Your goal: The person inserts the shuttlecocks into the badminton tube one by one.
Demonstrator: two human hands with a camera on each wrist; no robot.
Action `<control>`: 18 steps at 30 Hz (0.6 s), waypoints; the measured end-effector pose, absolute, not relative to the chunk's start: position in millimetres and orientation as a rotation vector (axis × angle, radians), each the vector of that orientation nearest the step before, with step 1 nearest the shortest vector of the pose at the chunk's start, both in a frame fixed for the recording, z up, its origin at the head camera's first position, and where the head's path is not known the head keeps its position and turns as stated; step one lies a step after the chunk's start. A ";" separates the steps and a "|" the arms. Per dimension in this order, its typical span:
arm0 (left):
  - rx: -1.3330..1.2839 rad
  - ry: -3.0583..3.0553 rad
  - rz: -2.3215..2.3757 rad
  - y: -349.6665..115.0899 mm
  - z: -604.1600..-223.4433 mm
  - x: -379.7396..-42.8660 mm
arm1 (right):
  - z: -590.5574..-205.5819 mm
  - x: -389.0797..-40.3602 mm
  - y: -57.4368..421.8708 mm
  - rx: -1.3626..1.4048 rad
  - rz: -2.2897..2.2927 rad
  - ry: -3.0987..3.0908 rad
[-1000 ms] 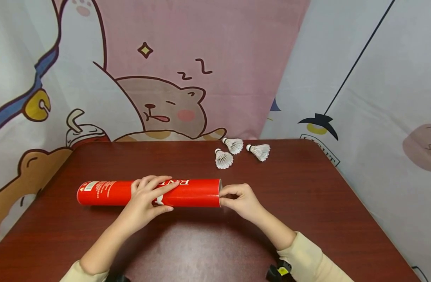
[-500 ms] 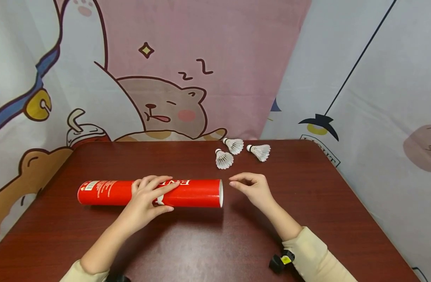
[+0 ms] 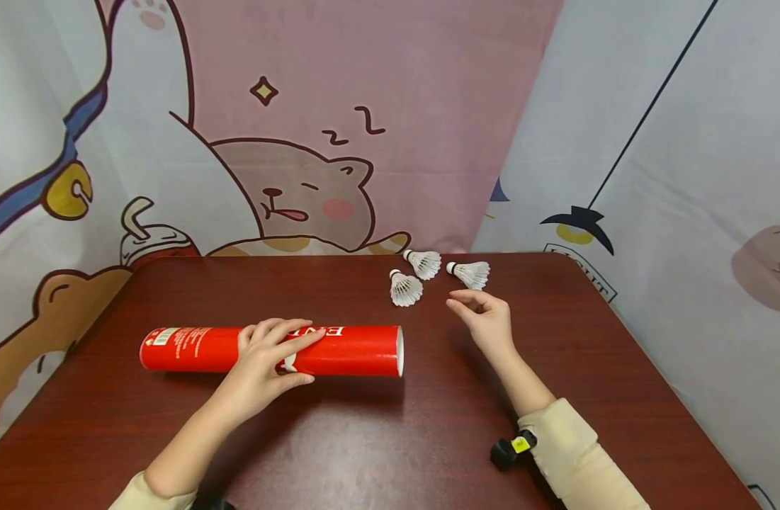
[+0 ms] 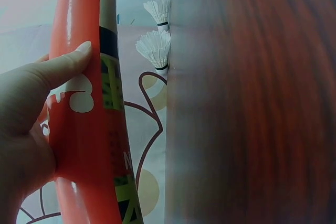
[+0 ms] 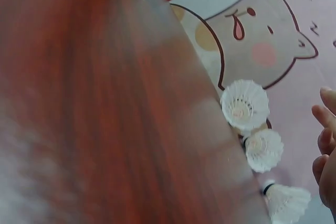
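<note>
My left hand grips a long red shuttlecock tube, which lies sideways close over the table with its open white-rimmed end facing right. In the left wrist view the thumb crosses the front of the tube. My right hand holds nothing; its fingers are loosely bent, with the fingertips just in front of the rightmost shuttlecock. Two more white feather shuttlecocks lie to its left, a front one and a back one. The right wrist view catches only part of the right hand.
The dark reddish-brown wooden table extends under both arms. Behind it hangs a cartoon-printed cloth, close to the shuttlecocks at the table's back edge. A black device with a yellow label is strapped at the right wrist.
My right hand has left the tube's open end and moved right and away from me, up to the shuttlecocks. The left hand and the tube have stayed in place.
</note>
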State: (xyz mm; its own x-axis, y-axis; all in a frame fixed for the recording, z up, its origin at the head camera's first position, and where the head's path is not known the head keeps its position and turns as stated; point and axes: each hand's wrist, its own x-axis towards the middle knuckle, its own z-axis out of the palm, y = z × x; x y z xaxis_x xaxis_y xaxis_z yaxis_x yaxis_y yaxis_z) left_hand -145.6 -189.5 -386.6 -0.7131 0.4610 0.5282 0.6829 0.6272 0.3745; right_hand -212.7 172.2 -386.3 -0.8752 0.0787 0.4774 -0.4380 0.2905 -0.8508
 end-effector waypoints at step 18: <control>-0.911 -2.472 -0.793 -189.1 -386.4 -145.2 | -449.5 -276.5 215.1 0.024 1.515 -2.087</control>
